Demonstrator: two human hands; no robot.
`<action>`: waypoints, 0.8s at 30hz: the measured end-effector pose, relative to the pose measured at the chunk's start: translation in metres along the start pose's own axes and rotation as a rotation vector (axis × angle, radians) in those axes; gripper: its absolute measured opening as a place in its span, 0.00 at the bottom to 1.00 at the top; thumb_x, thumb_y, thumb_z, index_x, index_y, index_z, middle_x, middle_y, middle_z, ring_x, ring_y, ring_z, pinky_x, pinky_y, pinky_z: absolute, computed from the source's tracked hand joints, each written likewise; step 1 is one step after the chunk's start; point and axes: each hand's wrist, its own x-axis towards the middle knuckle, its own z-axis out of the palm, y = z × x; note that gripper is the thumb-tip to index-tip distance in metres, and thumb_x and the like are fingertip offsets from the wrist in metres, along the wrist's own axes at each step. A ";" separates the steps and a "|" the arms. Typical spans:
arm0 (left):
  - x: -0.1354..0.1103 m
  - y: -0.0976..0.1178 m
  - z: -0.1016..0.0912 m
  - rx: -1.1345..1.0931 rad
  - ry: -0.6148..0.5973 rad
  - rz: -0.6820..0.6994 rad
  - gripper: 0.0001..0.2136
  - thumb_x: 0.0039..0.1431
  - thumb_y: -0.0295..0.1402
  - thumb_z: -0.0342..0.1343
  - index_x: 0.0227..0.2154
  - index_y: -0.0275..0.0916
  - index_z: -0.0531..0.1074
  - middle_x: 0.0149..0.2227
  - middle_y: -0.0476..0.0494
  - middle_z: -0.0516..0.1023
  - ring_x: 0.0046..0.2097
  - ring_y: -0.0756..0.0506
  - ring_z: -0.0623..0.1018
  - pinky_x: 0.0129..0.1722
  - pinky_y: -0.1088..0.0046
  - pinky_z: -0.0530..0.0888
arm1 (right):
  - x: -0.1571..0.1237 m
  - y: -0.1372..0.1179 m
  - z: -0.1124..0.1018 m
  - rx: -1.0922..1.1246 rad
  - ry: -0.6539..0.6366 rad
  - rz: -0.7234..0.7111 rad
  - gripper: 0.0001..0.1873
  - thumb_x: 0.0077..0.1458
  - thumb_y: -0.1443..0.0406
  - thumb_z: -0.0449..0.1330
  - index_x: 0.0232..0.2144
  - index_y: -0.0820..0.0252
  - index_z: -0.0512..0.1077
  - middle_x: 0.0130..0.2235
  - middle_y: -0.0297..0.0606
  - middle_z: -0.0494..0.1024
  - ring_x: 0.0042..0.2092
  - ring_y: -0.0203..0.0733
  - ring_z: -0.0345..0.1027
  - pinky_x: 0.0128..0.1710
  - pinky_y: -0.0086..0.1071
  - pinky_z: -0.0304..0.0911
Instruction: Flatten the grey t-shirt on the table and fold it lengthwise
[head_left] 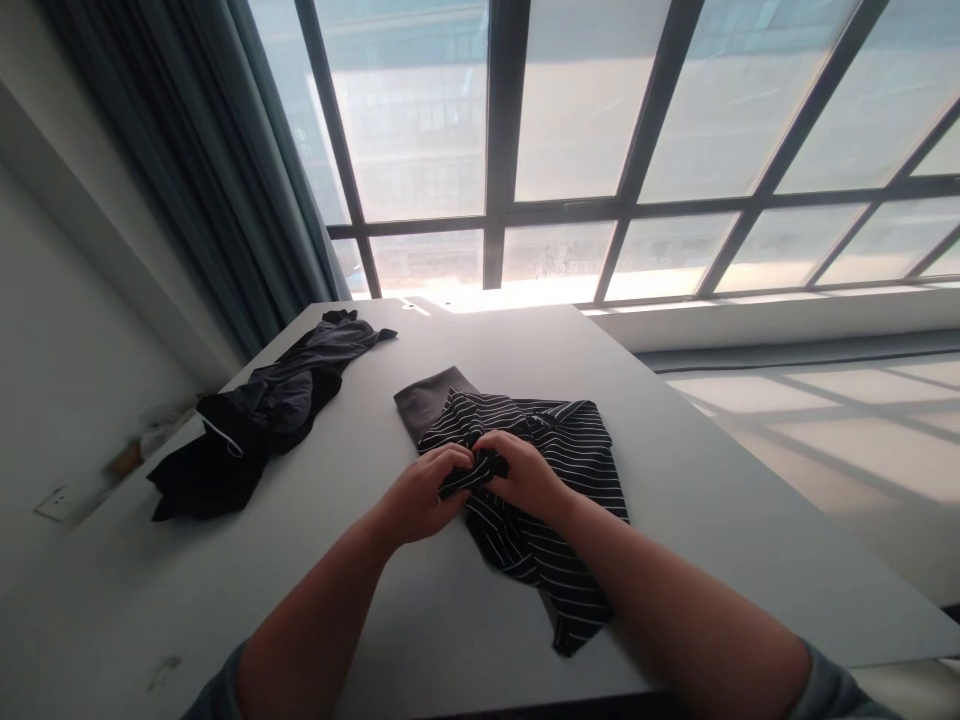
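— Two hands of yours meet over the black garment with thin white stripes (551,500), near the front middle of the pale grey table (750,520). Your left hand (420,495) is curled, and its fingers pinch a small bunched fold of the striped cloth. Your right hand (525,478) is closed on the same fold from the other side, so both are gripping it together.

— How far do you judge the work to be?

— I think you are in the early or middle part. The striped garment lies crumpled, with one corner hanging toward the table's front edge, and no neat fold is made yet. Under its far end a plain dark grey piece of fabric (431,395) shows; I cannot say if it is a second garment or a part of the same one. Farther to your left, well apart, a heap of black and dark grey clothes (259,410) lies unsorted, so much seems left.

— What can you not see?

— Your fingertips are hidden in the cloth, so the exact grip is unclear. The low objects at the wall on the left are blurred. Beyond the table, the large window with dark frames (495,200) is very bright.
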 end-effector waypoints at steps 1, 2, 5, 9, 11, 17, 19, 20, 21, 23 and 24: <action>0.001 0.001 -0.001 0.020 0.016 -0.037 0.07 0.61 0.28 0.56 0.41 0.42 0.68 0.45 0.43 0.77 0.46 0.44 0.77 0.47 0.67 0.72 | 0.000 0.000 -0.001 0.006 0.026 0.026 0.13 0.54 0.70 0.62 0.44 0.58 0.72 0.42 0.37 0.76 0.43 0.36 0.70 0.46 0.30 0.67; 0.001 0.001 -0.001 0.050 0.027 -0.091 0.04 0.61 0.28 0.56 0.38 0.42 0.68 0.42 0.44 0.77 0.43 0.44 0.76 0.44 0.68 0.72 | 0.000 0.000 -0.001 0.004 0.053 0.045 0.10 0.55 0.70 0.61 0.41 0.59 0.71 0.39 0.36 0.76 0.40 0.35 0.69 0.43 0.29 0.66; 0.002 -0.002 -0.003 0.149 -0.005 -0.290 0.02 0.62 0.31 0.54 0.34 0.43 0.67 0.34 0.48 0.75 0.35 0.45 0.74 0.36 0.70 0.70 | 0.002 -0.002 -0.004 -0.012 0.110 0.047 0.07 0.56 0.69 0.58 0.39 0.59 0.69 0.39 0.37 0.74 0.40 0.36 0.67 0.42 0.29 0.65; 0.002 -0.006 0.000 0.217 -0.138 -0.310 0.03 0.60 0.34 0.58 0.35 0.43 0.69 0.38 0.42 0.78 0.40 0.41 0.77 0.38 0.68 0.70 | 0.001 -0.006 -0.006 -0.020 0.201 0.104 0.08 0.54 0.67 0.57 0.38 0.58 0.66 0.39 0.37 0.73 0.40 0.36 0.66 0.43 0.30 0.65; 0.001 -0.008 0.003 0.229 -0.152 -0.300 0.03 0.60 0.34 0.58 0.34 0.43 0.69 0.39 0.41 0.79 0.40 0.41 0.77 0.38 0.68 0.70 | 0.000 -0.005 -0.006 -0.018 0.242 0.187 0.07 0.52 0.67 0.57 0.36 0.58 0.64 0.33 0.32 0.70 0.33 0.33 0.61 0.36 0.27 0.61; -0.003 -0.012 -0.001 0.282 0.349 -0.520 0.01 0.64 0.33 0.47 0.36 0.45 0.63 0.26 0.51 0.70 0.27 0.45 0.71 0.30 0.71 0.61 | -0.004 0.000 -0.003 0.025 0.338 0.214 0.09 0.52 0.65 0.58 0.31 0.58 0.59 0.28 0.28 0.63 0.28 0.29 0.51 0.29 0.24 0.52; -0.004 -0.011 -0.005 0.300 0.478 -0.533 0.02 0.63 0.34 0.47 0.35 0.45 0.60 0.25 0.52 0.68 0.26 0.45 0.70 0.30 0.71 0.61 | -0.004 -0.001 -0.003 0.014 0.329 0.174 0.07 0.53 0.66 0.57 0.32 0.58 0.60 0.28 0.28 0.63 0.28 0.30 0.51 0.29 0.25 0.52; -0.004 -0.010 -0.007 0.305 0.515 -0.540 0.02 0.63 0.35 0.48 0.35 0.46 0.59 0.24 0.53 0.68 0.26 0.45 0.69 0.29 0.71 0.61 | -0.004 -0.002 -0.004 -0.003 0.318 0.151 0.06 0.53 0.67 0.57 0.33 0.58 0.61 0.29 0.29 0.64 0.28 0.30 0.52 0.30 0.25 0.53; -0.004 -0.010 -0.008 0.310 0.541 -0.554 0.03 0.63 0.35 0.48 0.35 0.46 0.58 0.24 0.53 0.68 0.25 0.45 0.69 0.29 0.71 0.61 | -0.004 -0.003 -0.004 -0.025 0.311 0.128 0.06 0.52 0.68 0.56 0.34 0.58 0.62 0.29 0.29 0.65 0.28 0.30 0.54 0.31 0.26 0.55; -0.003 -0.010 -0.011 0.320 0.570 -0.592 0.04 0.62 0.35 0.49 0.35 0.46 0.58 0.24 0.53 0.67 0.25 0.45 0.69 0.29 0.71 0.60 | -0.003 -0.004 -0.006 -0.066 0.318 0.089 0.07 0.51 0.69 0.55 0.35 0.58 0.63 0.31 0.32 0.67 0.31 0.33 0.58 0.34 0.27 0.58; -0.003 -0.010 -0.012 0.323 0.573 -0.611 0.05 0.62 0.35 0.49 0.35 0.46 0.58 0.24 0.53 0.68 0.26 0.45 0.69 0.29 0.71 0.60 | -0.002 -0.005 -0.007 -0.079 0.327 0.074 0.08 0.50 0.69 0.54 0.35 0.58 0.63 0.33 0.33 0.67 0.33 0.34 0.60 0.36 0.28 0.59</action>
